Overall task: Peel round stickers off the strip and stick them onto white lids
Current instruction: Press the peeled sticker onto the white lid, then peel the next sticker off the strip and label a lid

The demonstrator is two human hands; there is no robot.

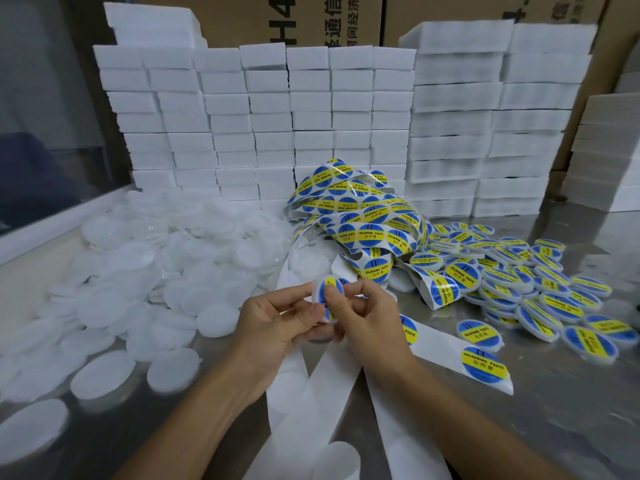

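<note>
My left hand (pixel 277 323) holds a white lid (pixel 320 296) upright at the centre of the view. A blue and yellow round sticker (pixel 331 288) lies on that lid, and the thumb and fingers of my right hand (pixel 367 317) press on it. A tangled sticker strip (pixel 360 216) full of blue and yellow stickers is heaped behind my hands. Its white backing (pixel 311 393) trails toward me under both forearms. One sticker (pixel 483 363) sits on the strip end at the right.
A big pile of plain white lids (pixel 156 271) covers the left of the metal table (pixel 571 410). Several labelled lids (pixel 526 289) lie spread at the right. White foam blocks (pixel 311 116) are stacked as a wall behind, with cardboard boxes (pixel 311 19) above.
</note>
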